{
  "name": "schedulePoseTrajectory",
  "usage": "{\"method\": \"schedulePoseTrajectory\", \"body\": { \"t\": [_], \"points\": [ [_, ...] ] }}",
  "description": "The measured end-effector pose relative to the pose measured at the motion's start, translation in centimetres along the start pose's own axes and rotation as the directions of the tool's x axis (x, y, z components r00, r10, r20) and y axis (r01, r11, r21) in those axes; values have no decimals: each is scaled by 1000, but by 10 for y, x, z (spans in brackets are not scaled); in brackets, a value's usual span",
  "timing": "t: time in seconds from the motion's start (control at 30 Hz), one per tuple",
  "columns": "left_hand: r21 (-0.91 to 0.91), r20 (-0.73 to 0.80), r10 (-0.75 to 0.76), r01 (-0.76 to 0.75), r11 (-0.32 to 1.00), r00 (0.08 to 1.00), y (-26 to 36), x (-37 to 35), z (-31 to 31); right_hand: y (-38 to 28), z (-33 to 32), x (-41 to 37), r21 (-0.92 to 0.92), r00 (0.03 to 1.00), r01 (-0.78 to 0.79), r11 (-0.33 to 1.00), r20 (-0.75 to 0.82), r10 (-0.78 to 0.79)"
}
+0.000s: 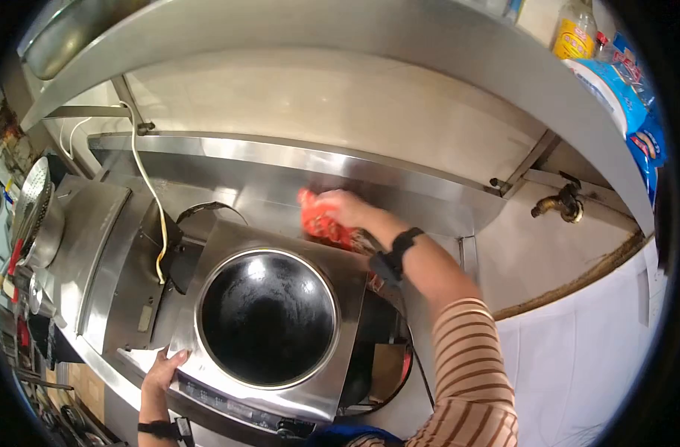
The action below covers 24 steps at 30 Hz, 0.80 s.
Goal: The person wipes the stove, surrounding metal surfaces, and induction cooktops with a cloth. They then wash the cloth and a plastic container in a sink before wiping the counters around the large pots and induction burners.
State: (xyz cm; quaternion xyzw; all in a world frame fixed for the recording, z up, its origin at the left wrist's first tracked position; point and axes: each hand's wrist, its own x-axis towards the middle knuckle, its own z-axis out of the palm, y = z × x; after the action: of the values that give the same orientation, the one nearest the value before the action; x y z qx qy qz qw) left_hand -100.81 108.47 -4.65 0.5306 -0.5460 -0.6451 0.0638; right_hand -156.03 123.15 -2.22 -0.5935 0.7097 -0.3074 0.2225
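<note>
Right hand (340, 209) has a red cloth (321, 221) bunched in its fingers, left hand (164, 370) spread on the cooker's (206, 364) front edge.

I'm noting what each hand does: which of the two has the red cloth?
The right hand, reaching behind the cooker, has the red cloth. The left hand differs: it rests at the cooker's front corner, with no cloth.

From where I stood, the wok (269, 320) sat in the cooker (346, 270) near mid-frame, the cable (147, 182) to its left. The tap (557, 206) was at right, below the upper-right bottle (573, 37).
</note>
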Motion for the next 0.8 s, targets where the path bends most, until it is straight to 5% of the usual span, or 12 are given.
{"method": "schedulePoseTrajectory", "body": {
  "t": [0.07, 0.1, 0.13, 0.2, 0.33, 0.43, 0.53, 0.63, 0.73, 0.8],
  "points": [
    [-60, 3, 20, -19, 998, 1000, 5, -5, 5, 30, 31, 13, -217, 954, 112, 970, 297, -44],
    [-35, -4, 34, -34, 999, 999, 9, -4, 4, 49, 49, 13, -499, 907, 250, 830, 420, -22],
    [-14, -13, 46, -46, 999, 999, 10, -4, 2, 33, 37, 0, -349, 885, 55, 936, 451, 116],
    [-62, -7, 16, -16, 998, 1000, 21, -18, 12, 45, 23, -23, -374, 897, 126, 919, 439, 56],
    [-122, 64, 121, -112, 986, 991, 2, -6, -3, 79, -6, -122, -482, 965, 45, 875, 248, 87],
    [-137, 42, 81, -74, 988, 996, -9, -6, -11, 79, -10, -196, -637, 962, -245, 730, -67, 265],
    [-110, 56, 64, -58, 992, 996, -7, -12, -11, 75, -19, -261, -687, 852, -468, 556, -185, 490],
    [-84, -44, 5, -9, 996, 999, -18, -14, -19, 71, -24, -312, -694, 613, -656, 296, -261, 746],
    [-103, -126, -34, 22, 994, 991, -24, -25, -17, 39, -10, -328, -824, 602, -523, 219, -175, 779],
    [-131, -98, -24, 11, 991, 995, -29, -24, -22, 13, -37, -331, -452, 523, -808, 379, -252, 814]
  ]
}}
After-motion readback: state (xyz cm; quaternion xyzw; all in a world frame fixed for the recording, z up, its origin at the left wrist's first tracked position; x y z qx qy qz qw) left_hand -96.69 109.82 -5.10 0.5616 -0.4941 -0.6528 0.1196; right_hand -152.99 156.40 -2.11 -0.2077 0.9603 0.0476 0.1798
